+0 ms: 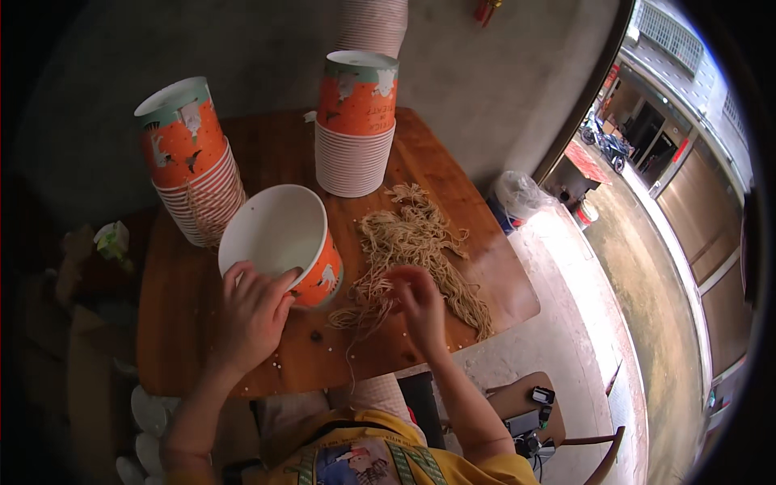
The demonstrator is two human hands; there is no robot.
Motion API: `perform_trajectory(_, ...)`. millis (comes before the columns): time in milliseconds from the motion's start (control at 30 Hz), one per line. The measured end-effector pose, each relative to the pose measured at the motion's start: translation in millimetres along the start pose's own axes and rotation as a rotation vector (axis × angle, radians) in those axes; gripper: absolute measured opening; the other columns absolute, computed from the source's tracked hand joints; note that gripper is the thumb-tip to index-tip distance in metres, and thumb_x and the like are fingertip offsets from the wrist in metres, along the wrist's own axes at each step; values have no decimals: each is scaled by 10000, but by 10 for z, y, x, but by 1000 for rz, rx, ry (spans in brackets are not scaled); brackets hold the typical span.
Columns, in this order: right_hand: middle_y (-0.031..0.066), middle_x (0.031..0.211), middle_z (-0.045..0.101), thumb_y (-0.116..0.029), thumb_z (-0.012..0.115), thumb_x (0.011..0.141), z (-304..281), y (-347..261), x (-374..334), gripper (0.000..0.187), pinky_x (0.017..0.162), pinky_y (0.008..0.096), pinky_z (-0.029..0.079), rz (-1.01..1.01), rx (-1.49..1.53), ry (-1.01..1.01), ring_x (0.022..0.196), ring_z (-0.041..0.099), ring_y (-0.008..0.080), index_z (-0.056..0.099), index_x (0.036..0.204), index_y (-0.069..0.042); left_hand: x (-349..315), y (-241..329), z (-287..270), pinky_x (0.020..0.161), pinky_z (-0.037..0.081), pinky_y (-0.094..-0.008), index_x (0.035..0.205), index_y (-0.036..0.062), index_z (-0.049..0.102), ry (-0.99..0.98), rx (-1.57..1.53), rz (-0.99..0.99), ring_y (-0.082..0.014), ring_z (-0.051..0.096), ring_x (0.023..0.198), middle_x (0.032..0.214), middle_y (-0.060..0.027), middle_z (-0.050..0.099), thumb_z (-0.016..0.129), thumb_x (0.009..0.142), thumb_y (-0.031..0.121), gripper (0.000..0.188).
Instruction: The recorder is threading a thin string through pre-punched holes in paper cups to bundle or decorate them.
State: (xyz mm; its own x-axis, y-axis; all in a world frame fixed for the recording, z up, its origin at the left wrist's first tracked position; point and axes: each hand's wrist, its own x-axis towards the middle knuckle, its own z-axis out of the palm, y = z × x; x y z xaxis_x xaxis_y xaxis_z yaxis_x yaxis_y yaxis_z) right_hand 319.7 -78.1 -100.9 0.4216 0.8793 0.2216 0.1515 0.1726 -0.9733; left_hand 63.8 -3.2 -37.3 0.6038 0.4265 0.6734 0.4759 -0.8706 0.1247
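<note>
The left hand (252,311) gripped the tilted paper bowl (283,242) by its near rim, left of the noodles (416,250). The right hand's (416,303) fingers pinched strands; small bunches suited lifting cleanly off the table (178,323).

A white-lined paper bowl (283,238) with an orange, patterned outside sits tilted on the wooden table, its open mouth turned up and toward the person, its near rim gripped. Just to its right lies a loose heap of thin tan noodles (416,246), spread across the tabletop, with strands at the near end pinched up.
</note>
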Motion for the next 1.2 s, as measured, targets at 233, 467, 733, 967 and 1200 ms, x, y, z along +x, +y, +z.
perform_trajectory(233,77,936,607,-12,587,827,-121,-94,374,276,726,370,521,-518,-887,-142,874,598,306,624,1081,-113,84,-34,8,1078,296,-522,1281,110,532,-172,100,-48,-251,528,1005,1011,-77,523,669,808,67,494)
perform_trajectory(467,46,975,543,-86,599,803,-64,-16,762,267,719,375,528,-526,-1183,-457,988,556,259,645,1049,-181,46,163,-61,1029,372,-536,1221,88,565,59,72,5,-367,471,1216,1216,-123,488,693,757,10,487)
perform_trajectory(733,65,938,546,-50,683,783,-120,-775,572,152,691,372,517,-674,-665,-326,873,596,257,628,915,-100,453,636,208,924,470,-377,1340,1,415,150,-728,-282,-270,561,1114,1251,-176,541,639,882,31,511)
perform_trajectory(967,77,924,559,77,679,735,-322,-1187,382,252,654,330,515,-707,-615,-37,800,615,237,646,940,-65,625,720,274,681,470,-252,1055,17,541,-223,-1069,-597,-108,572,755,861,-62,595,498,1004,121,124)
perform_trajectory(1200,87,913,564,-17,580,905,-772,-365,387,47,584,287,501,-447,-626,175,759,605,189,618,919,-41,-36,585,162,574,419,-236,997,26,559,-408,-958,-750,-78,509,617,694,-24,537,469,1017,147,152)
